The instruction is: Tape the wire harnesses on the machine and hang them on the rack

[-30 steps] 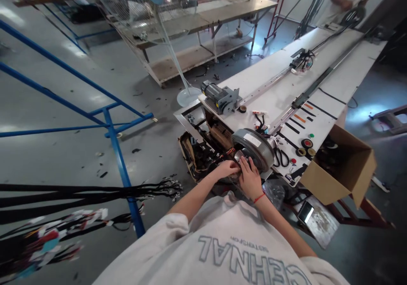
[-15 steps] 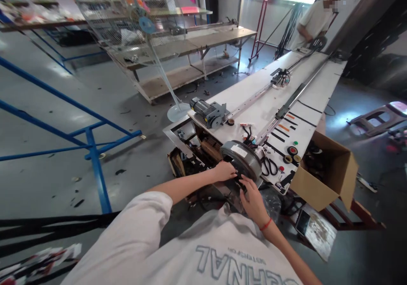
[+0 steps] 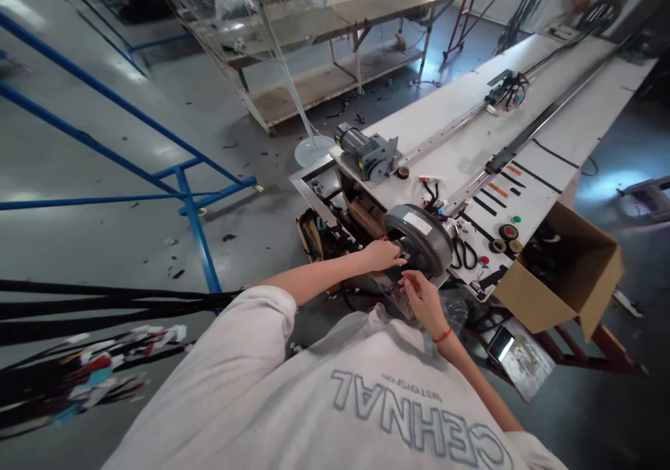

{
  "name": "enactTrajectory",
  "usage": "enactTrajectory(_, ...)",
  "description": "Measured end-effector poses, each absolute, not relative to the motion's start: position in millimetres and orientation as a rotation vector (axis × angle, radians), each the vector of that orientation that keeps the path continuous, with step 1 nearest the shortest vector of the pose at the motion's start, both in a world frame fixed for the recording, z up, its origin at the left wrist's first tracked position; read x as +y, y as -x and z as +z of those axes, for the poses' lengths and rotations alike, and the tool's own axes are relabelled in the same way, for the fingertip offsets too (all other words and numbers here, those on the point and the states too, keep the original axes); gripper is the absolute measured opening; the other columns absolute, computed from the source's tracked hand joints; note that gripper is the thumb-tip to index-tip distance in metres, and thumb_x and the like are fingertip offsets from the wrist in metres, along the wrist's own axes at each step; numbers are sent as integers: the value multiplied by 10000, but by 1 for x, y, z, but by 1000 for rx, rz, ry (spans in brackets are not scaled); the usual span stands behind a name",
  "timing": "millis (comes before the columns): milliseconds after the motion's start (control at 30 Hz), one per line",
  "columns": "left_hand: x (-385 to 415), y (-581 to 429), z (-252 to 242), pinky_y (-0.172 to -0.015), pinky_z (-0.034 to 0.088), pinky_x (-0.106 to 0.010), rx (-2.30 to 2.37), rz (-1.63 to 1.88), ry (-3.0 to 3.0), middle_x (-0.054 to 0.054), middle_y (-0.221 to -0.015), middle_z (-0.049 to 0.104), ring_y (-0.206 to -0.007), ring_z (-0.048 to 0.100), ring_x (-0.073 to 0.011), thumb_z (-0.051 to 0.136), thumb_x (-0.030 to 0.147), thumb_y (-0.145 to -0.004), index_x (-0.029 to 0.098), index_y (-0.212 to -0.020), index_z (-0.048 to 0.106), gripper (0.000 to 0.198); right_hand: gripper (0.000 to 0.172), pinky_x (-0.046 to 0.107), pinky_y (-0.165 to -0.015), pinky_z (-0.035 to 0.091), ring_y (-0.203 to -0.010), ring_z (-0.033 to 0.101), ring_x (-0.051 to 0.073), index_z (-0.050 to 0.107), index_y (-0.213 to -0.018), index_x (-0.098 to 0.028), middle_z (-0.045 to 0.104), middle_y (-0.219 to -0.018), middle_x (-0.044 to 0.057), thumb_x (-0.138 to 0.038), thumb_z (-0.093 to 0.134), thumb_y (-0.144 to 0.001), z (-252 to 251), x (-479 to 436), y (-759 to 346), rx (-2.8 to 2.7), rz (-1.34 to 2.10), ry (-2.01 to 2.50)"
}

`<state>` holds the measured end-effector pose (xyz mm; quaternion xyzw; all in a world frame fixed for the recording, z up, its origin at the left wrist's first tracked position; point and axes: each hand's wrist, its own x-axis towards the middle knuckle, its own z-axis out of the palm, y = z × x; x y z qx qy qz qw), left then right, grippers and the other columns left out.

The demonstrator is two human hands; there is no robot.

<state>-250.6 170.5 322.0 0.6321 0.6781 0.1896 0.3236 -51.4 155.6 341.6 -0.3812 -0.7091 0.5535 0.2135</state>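
Long white bench (image 3: 460,156), and right hand (image 3: 423,301) just came off the round grey drum (image 3: 423,234), half-open, seemingly empty; left hand (image 3: 384,255) stays curled there, grip hidden.

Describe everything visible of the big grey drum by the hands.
The round grey drum looks smooth, perhaps metal or hard plastic, with a white label on top and a dark hollow facing the person. It sits tilted at the near end of the white table, left of the black-handled scissors. The left hand is at the hollow; contact is unclear.
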Motion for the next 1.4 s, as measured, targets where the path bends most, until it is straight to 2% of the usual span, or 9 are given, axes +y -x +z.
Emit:
enactTrajectory(133,178,247,309,-576,391,-257,1503,468,-1457,-5,-479,582,-491,567,-167,621,250,-824,201,-590,535,254,270,315,-690,542,-719,668,185,615,-997,-199,702,-843,63,-420,493,-900,344,151,49,-1969,1556,1061)
enactTrajectory(233,180,256,306,-546,401,-230,1352,523,-1308,25,-507,605,-472,565,-133,581,211,-803,197,-646,530,166,288,319,-688,547,-724,666,185,615,-979,-207,704,-841,65,-460,502,-899,340,147,42,-1900,1616,1090)
enactTrajectory(333,177,262,305,-520,386,-220,1320,609,-1236,35,-482,568,-440,517,-111,586,245,-789,188,-624,522,187,317,319,-666,553,-682,660,176,598,-986,-210,702,-820,58,-497,558,-854,333,147,41,-1755,1711,1121)
enactTrajectory(533,166,267,310,-504,345,-223,1275,758,-1203,55,-457,459,-433,404,-95,573,405,-837,201,-597,463,334,482,235,-424,454,-522,640,161,479,-991,-212,690,-702,22,-544,676,-702,319,164,70,-1251,2043,1365)
enactTrajectory(700,157,270,327,-542,330,-226,1380,664,-1459,33,-529,501,-516,427,-114,563,379,-854,199,-617,511,302,504,212,-430,456,-543,652,149,460,-935,-218,697,-725,19,-526,736,-647,314,177,95,-1067,2050,1403)
enactTrajectory(867,154,291,340,-583,359,-223,1460,664,-1566,14,-547,561,-531,462,-123,580,359,-864,196,-667,622,259,511,204,-434,434,-495,601,122,526,-802,-206,646,-619,-13,-588,764,-559,313,185,100,-1177,2092,1344)
enactTrajectory(1067,165,321,312,-649,421,-217,1747,835,-1177,-16,-695,655,-683,582,-157,612,447,-845,177,-742,643,291,465,224,-441,409,-452,527,102,515,-687,-209,592,-569,-16,-644,678,-669,312,184,88,-1351,1904,1308)
enactTrajectory(1267,160,302,286,-555,367,-234,1544,808,-1130,16,-549,547,-528,481,-123,529,613,-872,170,-698,590,480,510,232,-455,418,-460,521,106,514,-685,-208,585,-573,-14,-688,684,-661,318,178,73,-1328,1922,1348)
enactTrajectory(1400,139,299,305,-495,320,-233,1426,904,-1012,59,-485,441,-451,384,-99,474,742,-834,173,-742,569,584,529,238,-478,444,-495,569,124,615,-711,-174,637,-604,29,-692,709,-659,336,172,59,-1593,2236,1269)
